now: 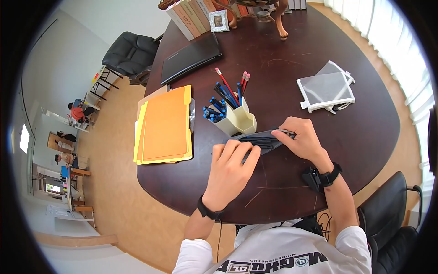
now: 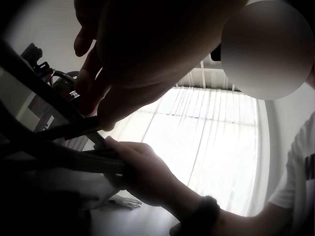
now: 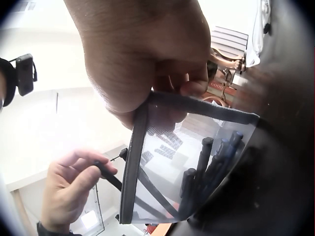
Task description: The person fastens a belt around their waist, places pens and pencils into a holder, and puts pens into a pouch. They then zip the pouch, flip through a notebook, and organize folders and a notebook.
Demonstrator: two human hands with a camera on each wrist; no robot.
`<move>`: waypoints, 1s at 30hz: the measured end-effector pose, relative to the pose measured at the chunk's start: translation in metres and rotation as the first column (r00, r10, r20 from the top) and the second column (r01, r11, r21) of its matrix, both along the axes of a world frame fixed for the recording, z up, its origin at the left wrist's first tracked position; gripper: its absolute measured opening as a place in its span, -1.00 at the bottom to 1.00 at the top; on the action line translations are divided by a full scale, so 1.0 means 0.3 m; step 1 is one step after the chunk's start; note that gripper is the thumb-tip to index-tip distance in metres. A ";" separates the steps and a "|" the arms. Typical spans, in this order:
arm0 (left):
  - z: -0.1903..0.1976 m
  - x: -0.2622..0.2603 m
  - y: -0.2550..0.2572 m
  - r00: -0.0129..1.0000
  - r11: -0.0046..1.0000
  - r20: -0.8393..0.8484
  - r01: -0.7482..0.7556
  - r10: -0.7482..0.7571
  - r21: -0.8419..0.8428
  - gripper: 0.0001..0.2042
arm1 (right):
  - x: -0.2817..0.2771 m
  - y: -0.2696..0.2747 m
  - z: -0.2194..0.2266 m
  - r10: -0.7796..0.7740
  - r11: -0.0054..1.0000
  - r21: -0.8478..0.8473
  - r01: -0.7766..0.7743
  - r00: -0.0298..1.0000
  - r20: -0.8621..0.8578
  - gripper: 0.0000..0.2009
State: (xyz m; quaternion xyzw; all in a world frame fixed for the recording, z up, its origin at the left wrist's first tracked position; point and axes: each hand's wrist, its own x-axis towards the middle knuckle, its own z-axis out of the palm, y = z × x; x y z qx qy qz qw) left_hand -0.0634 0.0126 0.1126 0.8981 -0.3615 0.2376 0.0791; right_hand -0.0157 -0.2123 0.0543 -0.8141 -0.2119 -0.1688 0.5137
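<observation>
A mesh pouch with dark edging point(image 1: 269, 141) point(image 3: 197, 105) is held above the table by my right hand point(image 1: 303, 141) point(image 3: 142, 49), thumb on its edge in the head view. Several dark pens with black or blue ends point(image 3: 203, 164) lie inside, seen through the mesh. My left hand point(image 1: 232, 171) point(image 3: 69, 191) pinches a slim black pen point(image 3: 110, 177) between thumb and fingers beside the pouch's dark edge. The left wrist view is dark; there my left hand point(image 2: 142, 54) is above the pouch and my right hand point(image 2: 152, 174) grips its far end.
A pale pen holder point(image 1: 242, 119) with pens and red pencils stands just beyond the pouch. Orange and yellow folders point(image 1: 165, 125) and a closed black laptop point(image 1: 191, 58) lie left. White-edged mesh pouches point(image 1: 326, 89) lie right. Books point(image 1: 187, 20) and a photo frame point(image 1: 219, 21) stand at the back.
</observation>
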 end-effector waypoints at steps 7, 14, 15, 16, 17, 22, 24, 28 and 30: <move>-0.070 0.061 -0.051 0.986 0.994 -0.121 -0.108 0.111 0.034 -0.70 | -0.004 -0.002 0.010 0.019 1.000 -0.008 -0.019 1.000 -0.016 -0.81; -0.059 0.069 -0.061 0.961 0.982 -0.210 -0.188 0.181 -0.014 -0.65 | -0.007 -0.001 0.021 0.048 0.999 -0.025 -0.048 0.999 -0.002 -0.83; -0.051 0.060 -0.052 0.955 0.976 -0.219 -0.215 0.202 -0.035 -0.65 | -0.005 -0.001 0.020 0.047 0.999 -0.016 -0.047 0.999 0.007 -0.84; -0.045 0.052 -0.039 0.948 0.969 -0.229 -0.241 0.222 -0.055 -0.64 | -0.002 0.000 0.019 0.046 0.999 -0.007 -0.046 0.999 0.017 -0.84; -0.040 0.046 -0.023 0.952 0.966 -0.198 -0.250 0.232 -0.069 -0.65 | -0.002 0.000 0.016 0.044 0.999 0.003 -0.044 0.999 0.026 -0.84; -0.043 0.026 0.094 0.955 0.956 -0.239 -0.225 0.177 -0.189 -0.65 | 0.001 -0.001 -0.002 0.049 0.991 0.125 -0.043 0.998 -0.045 -0.84; -0.051 0.025 0.146 0.928 0.934 -0.366 -0.187 0.066 -0.305 -0.65 | 0.003 0.001 -0.003 0.048 0.983 0.181 -0.036 0.997 -0.061 -0.84; -0.075 0.032 0.181 0.864 0.885 -0.501 -0.197 -0.047 -0.422 -0.73 | 0.003 0.002 -0.005 0.043 0.967 0.255 -0.012 0.992 -0.117 -0.85; -0.114 0.062 0.192 0.870 0.875 -0.484 -0.158 -0.096 -0.458 -0.76 | 0.005 -0.003 -0.005 0.026 0.969 0.247 0.023 0.981 -0.192 -0.85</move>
